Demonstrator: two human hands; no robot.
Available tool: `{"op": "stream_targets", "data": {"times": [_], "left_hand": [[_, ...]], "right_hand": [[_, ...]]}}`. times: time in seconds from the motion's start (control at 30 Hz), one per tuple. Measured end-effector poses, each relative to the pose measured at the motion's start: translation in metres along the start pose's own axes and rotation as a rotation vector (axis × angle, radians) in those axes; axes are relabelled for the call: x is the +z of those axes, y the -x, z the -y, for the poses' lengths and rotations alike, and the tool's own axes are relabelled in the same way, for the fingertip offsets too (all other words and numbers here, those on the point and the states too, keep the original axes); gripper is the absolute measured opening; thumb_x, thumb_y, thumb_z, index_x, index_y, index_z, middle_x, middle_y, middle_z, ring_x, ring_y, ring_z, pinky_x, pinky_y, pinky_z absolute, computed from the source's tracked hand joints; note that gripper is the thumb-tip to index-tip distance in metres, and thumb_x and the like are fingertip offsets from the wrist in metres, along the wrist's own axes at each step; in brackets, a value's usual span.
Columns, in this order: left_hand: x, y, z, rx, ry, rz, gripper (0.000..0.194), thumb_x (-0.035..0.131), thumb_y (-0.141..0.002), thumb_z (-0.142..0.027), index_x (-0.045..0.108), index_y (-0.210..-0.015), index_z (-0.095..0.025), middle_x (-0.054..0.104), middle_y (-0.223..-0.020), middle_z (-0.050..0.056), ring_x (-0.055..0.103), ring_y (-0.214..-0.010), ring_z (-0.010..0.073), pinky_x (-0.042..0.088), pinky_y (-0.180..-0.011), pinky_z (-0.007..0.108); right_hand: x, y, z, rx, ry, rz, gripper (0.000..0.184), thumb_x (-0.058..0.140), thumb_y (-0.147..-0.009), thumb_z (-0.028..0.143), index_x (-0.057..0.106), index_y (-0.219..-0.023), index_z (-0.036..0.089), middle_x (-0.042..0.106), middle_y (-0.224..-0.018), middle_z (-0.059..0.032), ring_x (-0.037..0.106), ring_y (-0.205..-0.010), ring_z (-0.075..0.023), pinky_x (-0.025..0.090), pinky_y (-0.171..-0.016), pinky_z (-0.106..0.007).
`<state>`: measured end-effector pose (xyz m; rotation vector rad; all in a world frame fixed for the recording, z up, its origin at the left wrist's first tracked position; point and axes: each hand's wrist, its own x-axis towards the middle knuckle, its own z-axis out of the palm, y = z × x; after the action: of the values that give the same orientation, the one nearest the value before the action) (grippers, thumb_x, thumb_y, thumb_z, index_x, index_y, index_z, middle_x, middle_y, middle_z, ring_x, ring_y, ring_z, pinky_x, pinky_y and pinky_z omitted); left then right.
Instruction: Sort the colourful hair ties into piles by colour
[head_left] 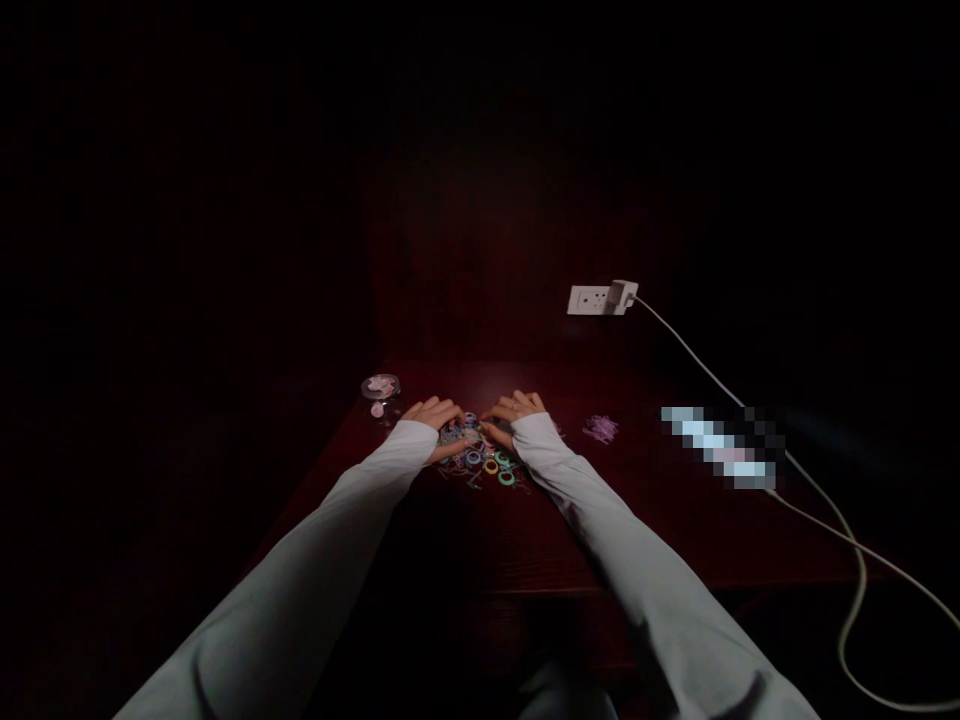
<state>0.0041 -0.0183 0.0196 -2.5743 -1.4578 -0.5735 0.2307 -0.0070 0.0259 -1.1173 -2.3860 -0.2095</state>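
A loose pile of small colourful hair ties (474,460) lies on the dark red table, mixed with thin elastic bands and several larger rings in green, yellow and lilac. At its left side my left hand (439,418) rests over the pile, thumb and fingers apart, touching the bands. My right hand (517,410) reaches in from the other side, its fingers curved and its thumb apart from them. Fingertips of both hands are close together among the bands; the dim light hides fine detail. A separate small heap of purple elastic bands (601,429) lies to the right.
A clear jar (382,398) with a pink-patterned lid stands at the left. On the right lies a blurred-out device (716,445), with a white cable (690,345) running by it from a plug in the wall socket (589,300). The table's front edge (525,592) is near me.
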Motion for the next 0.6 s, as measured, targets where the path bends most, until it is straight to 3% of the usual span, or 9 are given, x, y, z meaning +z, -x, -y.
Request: {"op": "stream_targets", "data": {"times": [0.13, 0.4, 0.6], "left_hand": [[0.002, -0.001, 0.002, -0.004, 0.024, 0.05, 0.037, 0.069, -0.087, -0.05, 0.066, -0.11, -0.021, 0.068, -0.113, 0.006, 0.059, -0.106, 0.0273, 0.044, -0.091, 0.038], [0.015, 0.0, 0.015, 0.052, 0.148, -0.017, 0.015, 0.064, -0.092, -0.032, 0.067, -0.105, -0.023, 0.068, -0.101, 0.003, 0.06, -0.097, 0.022, 0.044, -0.091, 0.034], [0.017, -0.002, 0.016, 0.024, 0.184, -0.025, 0.016, 0.058, -0.094, -0.027, 0.067, -0.107, -0.023, 0.07, -0.101, 0.003, 0.061, -0.099, 0.0211, 0.045, -0.096, 0.034]], "right_hand": [[-0.004, 0.008, -0.004, 0.028, -0.03, 0.012, 0.02, 0.061, -0.099, 0.037, 0.076, -0.108, 0.029, 0.073, -0.099, -0.0029, 0.053, -0.094, -0.0209, 0.028, -0.089, -0.035], [-0.01, 0.012, -0.003, -0.009, -0.12, 0.023, 0.014, 0.066, -0.094, 0.036, 0.076, -0.098, 0.027, 0.073, -0.098, -0.0028, 0.054, -0.092, -0.0206, 0.032, -0.087, -0.035], [-0.012, 0.013, -0.001, -0.017, -0.12, 0.063, 0.008, 0.069, -0.09, 0.028, 0.076, -0.094, 0.026, 0.072, -0.095, -0.0013, 0.053, -0.091, -0.0192, 0.031, -0.084, -0.033]]}}
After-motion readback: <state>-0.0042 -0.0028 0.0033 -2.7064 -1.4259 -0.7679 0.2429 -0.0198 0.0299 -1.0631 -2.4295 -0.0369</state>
